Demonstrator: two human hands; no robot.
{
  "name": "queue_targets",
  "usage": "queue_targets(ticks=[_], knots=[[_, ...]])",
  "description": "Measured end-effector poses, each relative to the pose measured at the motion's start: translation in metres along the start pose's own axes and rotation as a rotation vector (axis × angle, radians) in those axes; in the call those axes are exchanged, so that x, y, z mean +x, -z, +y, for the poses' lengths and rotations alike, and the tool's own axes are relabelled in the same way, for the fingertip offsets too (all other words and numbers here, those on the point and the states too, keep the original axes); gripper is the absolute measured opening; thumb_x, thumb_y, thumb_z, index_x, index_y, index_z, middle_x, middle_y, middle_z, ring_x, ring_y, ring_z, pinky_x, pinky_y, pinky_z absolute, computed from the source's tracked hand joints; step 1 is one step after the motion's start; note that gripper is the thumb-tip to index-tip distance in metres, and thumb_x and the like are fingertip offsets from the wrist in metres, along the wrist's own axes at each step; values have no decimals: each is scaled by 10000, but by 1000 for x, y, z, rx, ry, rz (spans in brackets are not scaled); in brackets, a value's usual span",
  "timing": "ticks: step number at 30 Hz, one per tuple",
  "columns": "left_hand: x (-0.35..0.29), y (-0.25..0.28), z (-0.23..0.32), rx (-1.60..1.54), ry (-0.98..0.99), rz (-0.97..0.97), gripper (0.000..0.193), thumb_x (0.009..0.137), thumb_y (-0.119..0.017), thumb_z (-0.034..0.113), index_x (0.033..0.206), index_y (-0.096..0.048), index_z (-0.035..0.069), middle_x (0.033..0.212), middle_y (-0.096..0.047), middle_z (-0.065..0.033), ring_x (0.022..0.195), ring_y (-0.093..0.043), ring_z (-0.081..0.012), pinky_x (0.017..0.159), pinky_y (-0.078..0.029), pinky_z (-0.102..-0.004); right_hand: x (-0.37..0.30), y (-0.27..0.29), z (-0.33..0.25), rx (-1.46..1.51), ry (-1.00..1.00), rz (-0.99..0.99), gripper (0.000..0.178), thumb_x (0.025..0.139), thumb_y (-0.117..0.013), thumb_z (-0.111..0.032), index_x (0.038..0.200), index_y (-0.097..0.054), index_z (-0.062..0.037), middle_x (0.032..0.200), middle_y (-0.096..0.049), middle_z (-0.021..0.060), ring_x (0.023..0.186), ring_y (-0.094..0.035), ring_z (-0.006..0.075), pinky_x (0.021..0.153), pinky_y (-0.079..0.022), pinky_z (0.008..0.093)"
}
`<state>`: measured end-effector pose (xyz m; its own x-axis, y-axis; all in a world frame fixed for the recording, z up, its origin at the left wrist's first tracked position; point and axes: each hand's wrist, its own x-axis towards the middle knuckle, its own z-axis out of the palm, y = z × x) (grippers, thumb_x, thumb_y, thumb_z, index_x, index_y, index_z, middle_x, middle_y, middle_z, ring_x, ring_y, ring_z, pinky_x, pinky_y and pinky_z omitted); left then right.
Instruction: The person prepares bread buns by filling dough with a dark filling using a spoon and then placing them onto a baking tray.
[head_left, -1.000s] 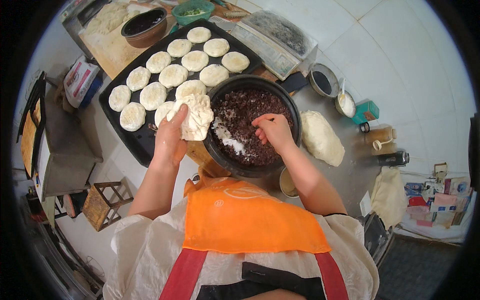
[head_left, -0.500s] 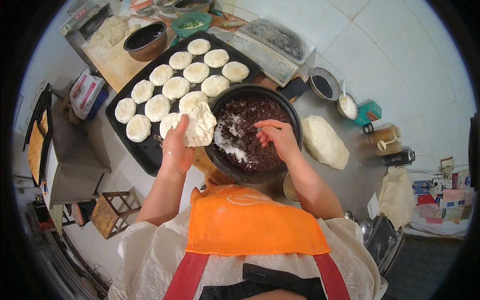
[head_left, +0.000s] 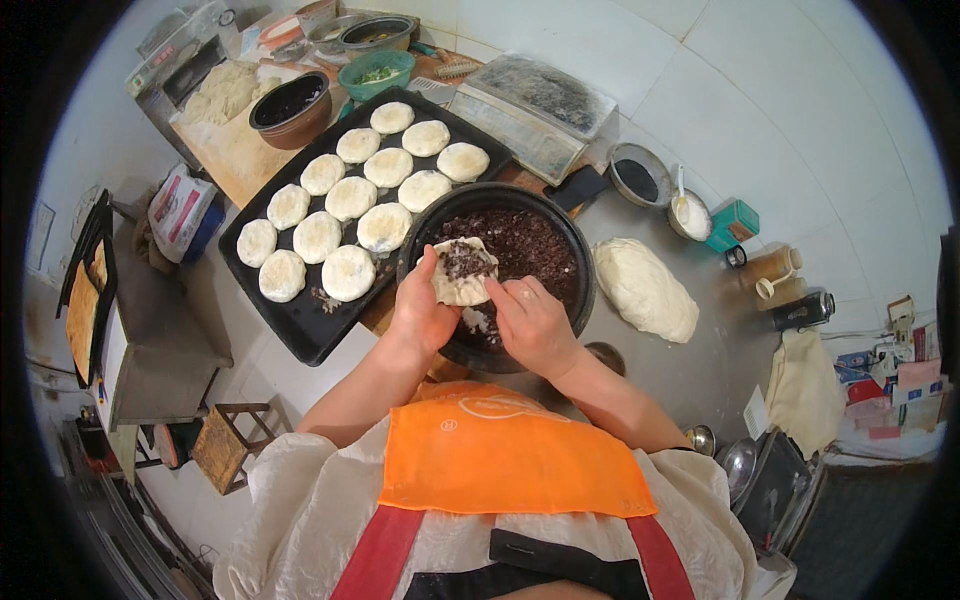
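Observation:
My left hand (head_left: 422, 312) cups a flat piece of dough (head_left: 457, 293) over the near left part of a large black bowl. On the dough sits a heap of dark, crumbly filling (head_left: 466, 262). My right hand (head_left: 540, 325) is closed, its fingertips at the dough's right edge; whatever they grip is hidden. More dark filling (head_left: 540, 245) lies in the black bowl (head_left: 588, 300), with some white powder near my hands. Left of the bowl, a black baking tray (head_left: 318, 342) carries several round, flat filled buns (head_left: 350, 199).
A big dough lump (head_left: 645, 290) rests on the metal counter right of the bowl. Behind stand a scale (head_left: 540, 95), a dark phone (head_left: 577, 188), a bowl of black seeds (head_left: 640, 174) and a bowl of white powder (head_left: 692, 215). A brown pot (head_left: 290, 115) stands beyond the tray.
The dough in my left hand has moved right, from the tray's edge to over the bowl, and now bears dark filling. My right hand has come from the filling to the dough's edge.

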<state>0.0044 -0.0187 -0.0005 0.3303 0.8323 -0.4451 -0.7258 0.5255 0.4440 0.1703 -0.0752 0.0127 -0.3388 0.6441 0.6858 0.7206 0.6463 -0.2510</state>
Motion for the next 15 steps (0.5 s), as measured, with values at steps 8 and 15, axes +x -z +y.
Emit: queue_targets(ticks=[8,15], knots=[[6,2,-5,-70,59,-129,482,1036,-357,420,1308,-514,53,1290,-583,-102,1195,-540,-281,1041,-399,-457,15,33,10,1071,-1100,258,201,862,-543,-11,990,-689,41,738,-646,88,550,-556,109,489,-447,224],[6,7,-10,-114,87,-211,474,1025,-399,411,1310,-504,48,1299,-575,-111,1203,-534,-289,1043,-396,-455,-7,9,24,1203,-1301,175,183,819,-582,-33,935,-681,69,670,-619,87,468,-521,116,426,-414,238]])
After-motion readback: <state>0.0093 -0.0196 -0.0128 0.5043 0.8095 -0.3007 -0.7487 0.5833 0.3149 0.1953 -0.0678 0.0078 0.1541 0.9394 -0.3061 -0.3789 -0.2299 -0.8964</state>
